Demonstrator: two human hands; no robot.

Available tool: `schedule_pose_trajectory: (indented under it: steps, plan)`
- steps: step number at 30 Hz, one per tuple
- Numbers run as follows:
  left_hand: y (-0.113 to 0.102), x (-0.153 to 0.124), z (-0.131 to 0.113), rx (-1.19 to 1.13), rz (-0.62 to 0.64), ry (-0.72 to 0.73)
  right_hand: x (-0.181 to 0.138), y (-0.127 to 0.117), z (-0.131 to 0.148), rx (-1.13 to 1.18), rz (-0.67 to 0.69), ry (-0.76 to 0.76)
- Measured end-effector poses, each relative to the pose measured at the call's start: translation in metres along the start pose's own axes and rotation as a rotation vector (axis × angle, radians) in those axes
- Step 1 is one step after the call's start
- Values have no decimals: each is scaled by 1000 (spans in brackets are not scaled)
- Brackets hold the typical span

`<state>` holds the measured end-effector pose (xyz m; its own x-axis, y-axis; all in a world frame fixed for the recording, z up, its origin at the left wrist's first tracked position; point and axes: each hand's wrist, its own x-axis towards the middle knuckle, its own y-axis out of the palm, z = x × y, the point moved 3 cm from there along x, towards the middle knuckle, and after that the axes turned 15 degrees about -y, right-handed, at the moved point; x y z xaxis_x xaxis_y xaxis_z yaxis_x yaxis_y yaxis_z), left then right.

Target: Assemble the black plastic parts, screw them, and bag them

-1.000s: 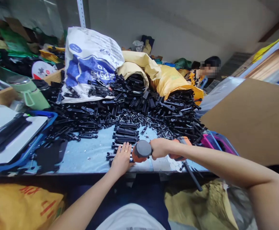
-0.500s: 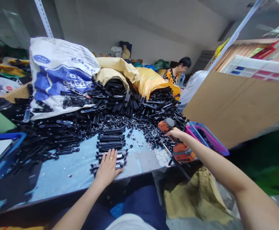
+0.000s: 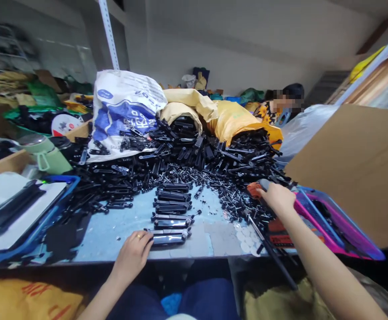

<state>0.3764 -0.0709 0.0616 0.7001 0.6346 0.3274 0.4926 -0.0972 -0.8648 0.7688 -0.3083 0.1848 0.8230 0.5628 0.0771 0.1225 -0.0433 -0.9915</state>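
My left hand [image 3: 132, 254] is at the front of a row of black plastic parts [image 3: 172, 207], its fingers closed on the left end of the nearest black plastic part [image 3: 167, 240]. The several parts lie side by side, crosswise on the blue table top. My right hand [image 3: 278, 199] is wrapped round the handle of an orange and black cordless drill [image 3: 254, 190]. Its long bit [image 3: 256, 229] points down toward the table's front edge, and my wrist partly covers the tool's base. Loose screws [image 3: 236, 200] lie beside the drill.
Heaps of black parts [image 3: 110, 182] spill from a white sack [image 3: 123, 111] and a yellow sack [image 3: 237, 120]. Left is a blue tray [image 3: 70, 183] and a green bottle [image 3: 52, 155]; right, a pink basket [image 3: 334, 242] and cardboard [image 3: 350, 173]. Behind sits a person [image 3: 270, 111].
My view has turned left. My left hand, which lay flat over the front parts, has drawn back to their left end with fingers closed. My right hand stays on the drill.
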Motion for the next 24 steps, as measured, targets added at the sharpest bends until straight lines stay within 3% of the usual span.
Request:
schedule_pose_trajectory:
  steps: [2, 3, 5, 8, 10, 13, 16, 18, 21, 24]
  plan:
    - [1, -1, 3, -32, -1, 3, 0, -6, 51, -7, -130, -212]
    - [2, 0, 3, -38, -9, -8, 1, -4, 84, 46, -132, -371]
    - [2, 2, 1, -48, -41, -58, 2, 9, 156, 175, -10, -707]
    - [-5, 0, -5, -143, -110, -188, 9, 30, 243, 236, 84, -914]
    - [-9, -9, -9, -295, -109, -327, 18, 39, 278, 259, 140, -986]
    - [2, -31, -14, -651, 131, -636, 35, 40, 295, 305, 248, -1070]
    - [24, -60, -26, -1057, 472, -995, 51, 34, 290, 365, 398, -1132]
    - [36, -75, -38, -1267, 598, -1207, 55, 34, 287, 401, 522, -1150]
    - [44, -83, -57, -1482, 634, -1418, 45, 44, 290, 442, 681, -1130]
    - [45, -81, -73, -1691, 550, -1496, 19, 62, 295, 470, 751, -1092]
